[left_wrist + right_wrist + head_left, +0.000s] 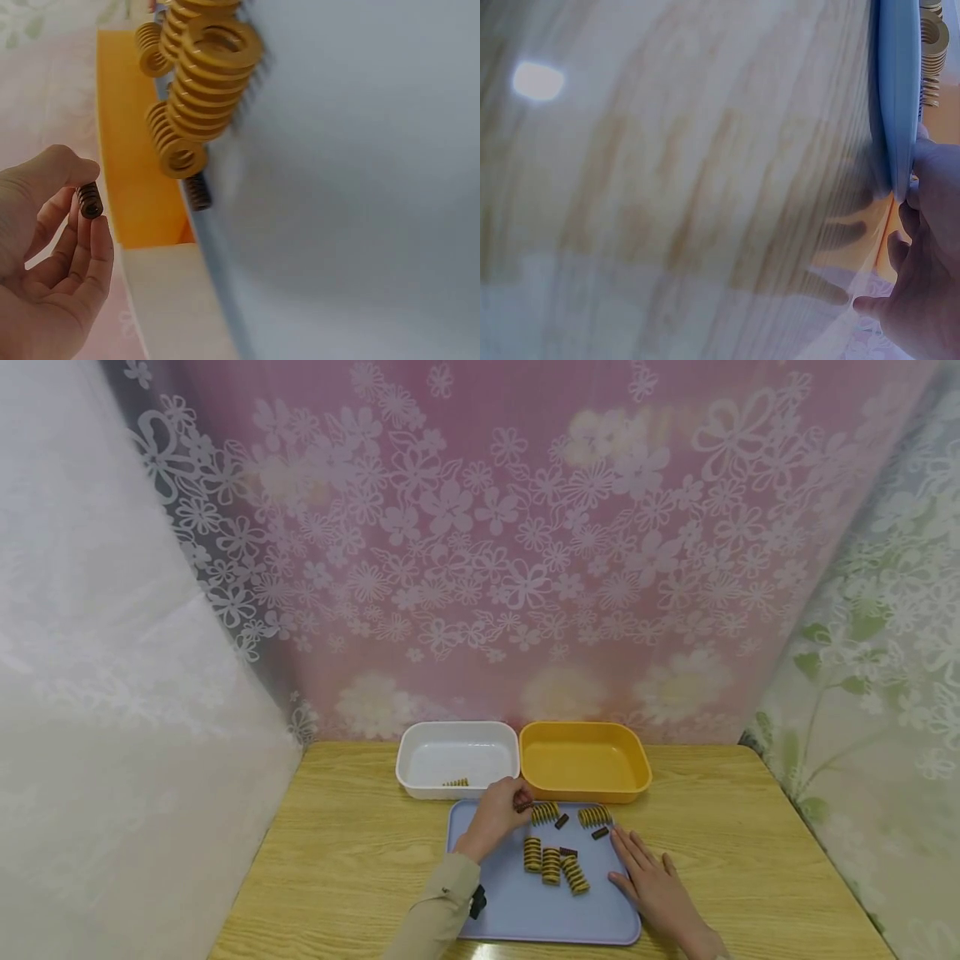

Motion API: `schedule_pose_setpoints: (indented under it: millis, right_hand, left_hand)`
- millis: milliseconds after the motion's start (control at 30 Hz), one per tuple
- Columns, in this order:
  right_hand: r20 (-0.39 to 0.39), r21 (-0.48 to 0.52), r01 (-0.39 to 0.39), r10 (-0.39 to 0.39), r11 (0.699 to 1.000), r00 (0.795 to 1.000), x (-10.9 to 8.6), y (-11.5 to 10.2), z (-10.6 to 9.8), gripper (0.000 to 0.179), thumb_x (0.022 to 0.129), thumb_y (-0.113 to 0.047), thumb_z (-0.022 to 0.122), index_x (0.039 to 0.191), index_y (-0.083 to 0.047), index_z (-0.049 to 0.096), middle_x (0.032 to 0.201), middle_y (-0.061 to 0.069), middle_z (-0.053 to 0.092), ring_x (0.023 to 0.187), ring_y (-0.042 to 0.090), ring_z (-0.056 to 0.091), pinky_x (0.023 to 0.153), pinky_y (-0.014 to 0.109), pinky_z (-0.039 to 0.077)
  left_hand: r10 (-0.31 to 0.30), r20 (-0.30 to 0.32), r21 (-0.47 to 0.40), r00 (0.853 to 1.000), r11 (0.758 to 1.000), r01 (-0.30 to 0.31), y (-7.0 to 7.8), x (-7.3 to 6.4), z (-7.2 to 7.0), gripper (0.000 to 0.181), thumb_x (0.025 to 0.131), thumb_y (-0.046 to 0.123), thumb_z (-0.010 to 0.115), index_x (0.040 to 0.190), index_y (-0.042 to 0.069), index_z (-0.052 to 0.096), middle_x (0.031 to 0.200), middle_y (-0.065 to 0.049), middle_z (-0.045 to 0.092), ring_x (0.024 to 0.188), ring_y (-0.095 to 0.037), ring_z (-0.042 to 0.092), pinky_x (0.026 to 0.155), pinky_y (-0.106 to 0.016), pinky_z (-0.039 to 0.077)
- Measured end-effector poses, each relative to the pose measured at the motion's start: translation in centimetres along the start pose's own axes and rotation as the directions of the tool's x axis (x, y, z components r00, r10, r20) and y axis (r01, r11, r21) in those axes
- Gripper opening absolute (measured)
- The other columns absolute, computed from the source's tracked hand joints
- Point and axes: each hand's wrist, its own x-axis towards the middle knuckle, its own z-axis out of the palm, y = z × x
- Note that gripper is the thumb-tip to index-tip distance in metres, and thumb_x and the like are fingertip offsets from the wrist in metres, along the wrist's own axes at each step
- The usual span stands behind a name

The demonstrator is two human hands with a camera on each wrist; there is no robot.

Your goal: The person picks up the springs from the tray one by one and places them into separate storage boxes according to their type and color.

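My left hand (pixel 491 820) pinches a small dark brown coil spring (pixel 90 201) between thumb and fingertips, over the far left part of the blue tray (pixel 517 914). Several larger yellow coil springs (pixel 551 866) lie on the tray, some in a row near its middle and others by the far edge. More small brown springs (pixel 600 832) are scattered among them. My right hand (pixel 654 887) rests at the tray's right edge with fingers extended, holding no spring. In the right wrist view, part of that hand is cut off by the frame.
Behind the tray a white bin (pixel 457 758), with a yellow spring (pixel 456 782) inside, stands beside an orange-yellow bin (pixel 585 760). All rest on a wood-grain table (pixel 345 860). Flowered curtains (pixel 525 568) hang at the back and on both sides.
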Motion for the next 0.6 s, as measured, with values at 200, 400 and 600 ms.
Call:
schedule_pose_setpoints:
  millis: [200,400,600]
  right_hand:
    - [-0.002,0.001,-0.001,0.001,1.000,1.000,-0.1,-0.1,0.0,0.066,0.100,-0.041,0.060,0.155,-0.010,0.042,0.158,0.012,0.042,0.144,0.039,0.039,0.103,0.079,0.028]
    - [-0.004,0.001,-0.006,0.006,1.000,1.000,-0.3,-0.2,-0.1,0.065,0.100,-0.040,0.061,0.155,-0.010,0.042,0.159,0.011,0.041,0.144,0.039,0.039,0.103,0.079,0.028]
    - [-0.048,0.010,0.014,-0.014,1.000,0.999,-0.4,-0.2,0.1,0.065,0.099,-0.041,0.062,0.154,-0.010,0.045,0.157,0.011,0.044,0.142,0.039,0.041,0.102,0.079,0.030]
  left_hand:
    - [0.012,0.004,0.012,1.000,1.000,-0.012,0.9,1.4,-0.3,0.015,0.083,0.006,0.080,0.091,0.013,0.070,0.083,0.003,0.062,0.074,-0.005,0.056,0.068,-0.017,0.049]
    - [0.038,0.015,0.031,0.999,0.999,-0.039,1.6,2.6,-0.6,0.013,0.086,0.007,0.079,0.093,0.014,0.069,0.085,0.003,0.062,0.075,-0.005,0.056,0.069,-0.016,0.049]
    - [0.067,0.030,0.039,0.997,0.997,-0.068,2.5,3.8,-1.0,0.010,0.088,0.008,0.075,0.096,0.011,0.071,0.087,0.000,0.065,0.077,-0.008,0.058,0.070,-0.018,0.050]
